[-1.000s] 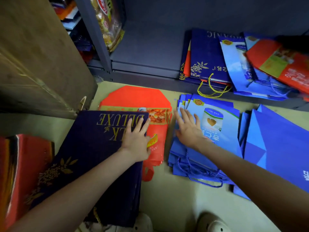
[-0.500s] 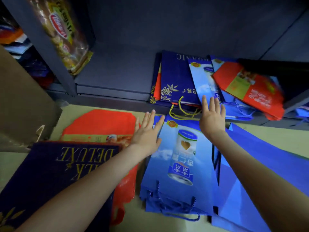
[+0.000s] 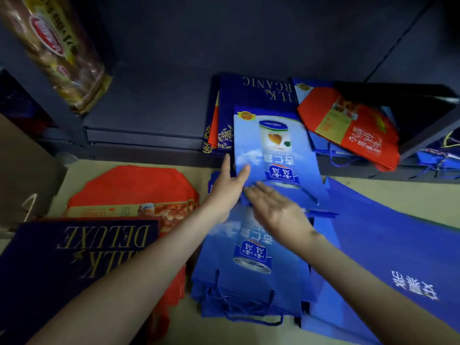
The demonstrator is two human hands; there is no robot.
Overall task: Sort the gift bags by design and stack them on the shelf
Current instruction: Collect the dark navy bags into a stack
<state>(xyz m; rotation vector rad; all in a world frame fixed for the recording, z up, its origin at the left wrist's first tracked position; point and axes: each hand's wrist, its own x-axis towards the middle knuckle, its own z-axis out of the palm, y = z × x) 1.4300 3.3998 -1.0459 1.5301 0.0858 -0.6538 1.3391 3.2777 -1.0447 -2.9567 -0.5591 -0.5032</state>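
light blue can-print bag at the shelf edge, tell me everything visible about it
The light blue bag is flat glossy paper, printed with a white can, clouds, Chinese characters and a gold badge. It lies partly on the shelf over a navy bag, its near end jutting above the floor stack. The left hand pinches its left edge, thumb on top; the right hand lies open at its near end.

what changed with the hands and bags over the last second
The left hand left the DELUXE bag, the right hand left the blue stack, and both went forward. One blue bag now reaches up onto the shelf, over the ORGANIC bag; the left thumb is on its left edge, the right hand open over its near end. DELUXE bag, red bags and the remaining stack stayed.
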